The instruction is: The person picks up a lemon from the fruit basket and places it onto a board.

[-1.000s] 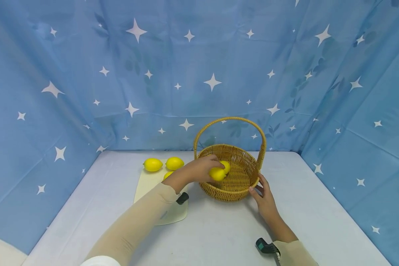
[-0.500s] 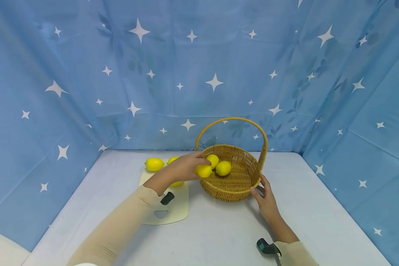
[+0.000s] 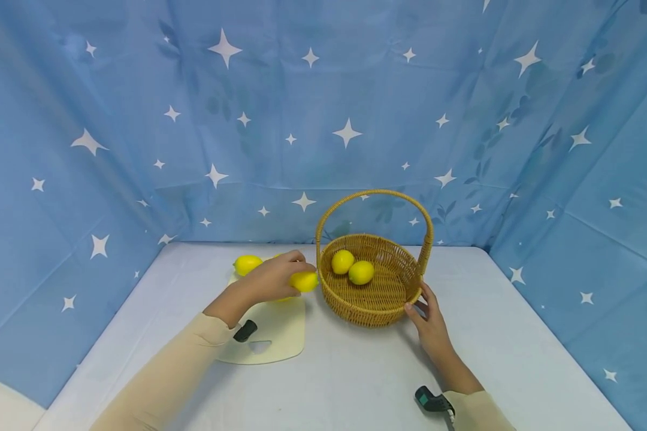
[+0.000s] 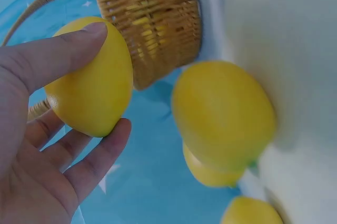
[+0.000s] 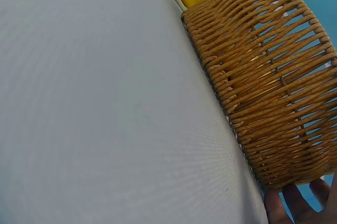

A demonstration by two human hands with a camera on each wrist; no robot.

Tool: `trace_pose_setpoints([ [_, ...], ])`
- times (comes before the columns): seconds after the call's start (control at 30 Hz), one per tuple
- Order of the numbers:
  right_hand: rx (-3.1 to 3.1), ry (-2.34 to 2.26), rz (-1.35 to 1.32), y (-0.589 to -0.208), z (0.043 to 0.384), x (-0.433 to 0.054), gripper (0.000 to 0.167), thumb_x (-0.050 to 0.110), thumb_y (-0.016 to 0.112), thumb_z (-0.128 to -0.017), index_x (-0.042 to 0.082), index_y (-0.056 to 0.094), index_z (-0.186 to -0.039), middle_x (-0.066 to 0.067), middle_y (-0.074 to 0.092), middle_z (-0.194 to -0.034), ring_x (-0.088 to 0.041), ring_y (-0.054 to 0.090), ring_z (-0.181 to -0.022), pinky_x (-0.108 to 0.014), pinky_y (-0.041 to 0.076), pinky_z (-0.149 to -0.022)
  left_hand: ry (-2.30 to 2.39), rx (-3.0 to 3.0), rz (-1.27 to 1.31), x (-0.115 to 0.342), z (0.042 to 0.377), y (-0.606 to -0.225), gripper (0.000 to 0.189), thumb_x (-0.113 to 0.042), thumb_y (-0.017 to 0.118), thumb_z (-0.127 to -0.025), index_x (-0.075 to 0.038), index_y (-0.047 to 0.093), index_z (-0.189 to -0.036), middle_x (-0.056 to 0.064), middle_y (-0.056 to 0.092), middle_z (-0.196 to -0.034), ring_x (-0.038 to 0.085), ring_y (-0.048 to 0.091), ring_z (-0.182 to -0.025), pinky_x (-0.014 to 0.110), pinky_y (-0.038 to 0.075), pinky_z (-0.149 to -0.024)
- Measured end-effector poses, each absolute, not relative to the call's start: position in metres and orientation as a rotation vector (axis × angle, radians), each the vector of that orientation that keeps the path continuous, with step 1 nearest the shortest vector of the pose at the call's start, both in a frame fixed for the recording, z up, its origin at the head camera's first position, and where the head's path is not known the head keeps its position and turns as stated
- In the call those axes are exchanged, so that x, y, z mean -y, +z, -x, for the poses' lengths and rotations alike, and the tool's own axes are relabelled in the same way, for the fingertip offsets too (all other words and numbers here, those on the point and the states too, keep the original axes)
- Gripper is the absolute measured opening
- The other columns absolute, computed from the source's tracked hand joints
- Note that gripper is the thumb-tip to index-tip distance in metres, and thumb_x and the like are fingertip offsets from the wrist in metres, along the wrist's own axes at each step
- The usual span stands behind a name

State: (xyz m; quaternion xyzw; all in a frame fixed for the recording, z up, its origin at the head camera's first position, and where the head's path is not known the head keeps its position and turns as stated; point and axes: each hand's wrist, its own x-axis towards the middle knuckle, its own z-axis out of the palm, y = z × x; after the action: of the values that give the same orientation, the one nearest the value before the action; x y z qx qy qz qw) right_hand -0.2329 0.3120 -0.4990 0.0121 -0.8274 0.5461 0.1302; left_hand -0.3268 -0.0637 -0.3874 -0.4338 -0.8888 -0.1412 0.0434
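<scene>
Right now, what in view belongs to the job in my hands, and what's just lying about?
Likely part of the job:
lemon in the left hand
basket, touched by the right hand
two lemons in the basket
pale board
lemons near the board

Just surroundings:
starry blue curtain
white tabletop
dark wrist devices

Wicker basket [image 3: 372, 316]: golden-brown, round, arch-handled; stands upright. Yellow lemon pair [image 3: 361, 273]: lies inside basket, side by side, toward left. Held lemon [image 3: 304, 282]: smooth, yellow; hovers just left of basket. Other lemons [image 3: 247, 264]: lie farther left.
</scene>
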Motion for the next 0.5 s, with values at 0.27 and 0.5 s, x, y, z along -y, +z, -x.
trace_pose_setpoints([
  [0.27, 2.413, 1.578, -0.035, -0.501, 0.233, -0.313, 0.072, 0.030, 0.054, -0.101, 0.029, 0.010, -0.157, -0.016, 0.015, -0.158, -0.041, 0.033, -0.136, -0.063, 0.029, -0.105, -0.510, 2.747, 1.248, 0.090, 0.323, -0.389, 0.054, -0.016, 0.083, -0.078, -0.019, 0.064, -0.129, -0.001, 0.052, -0.122, 0.018, 0.054, -0.107, 0.037, 0.047, -0.092],
  [0.5, 2.407, 1.590, -0.042, -0.501, 0.234, -0.313, 0.072, 0.029, 0.055, -0.101, 0.030, 0.010, -0.157, -0.015, 0.014, -0.159, -0.041, 0.033, -0.136, -0.062, 0.029, -0.105, -0.472, 2.723, 1.225, 0.111, 0.319, -0.395, 0.053, -0.013, 0.083, -0.077, -0.018, 0.065, -0.127, 0.001, 0.053, -0.120, 0.018, 0.055, -0.102, 0.036, 0.049, -0.090],
])
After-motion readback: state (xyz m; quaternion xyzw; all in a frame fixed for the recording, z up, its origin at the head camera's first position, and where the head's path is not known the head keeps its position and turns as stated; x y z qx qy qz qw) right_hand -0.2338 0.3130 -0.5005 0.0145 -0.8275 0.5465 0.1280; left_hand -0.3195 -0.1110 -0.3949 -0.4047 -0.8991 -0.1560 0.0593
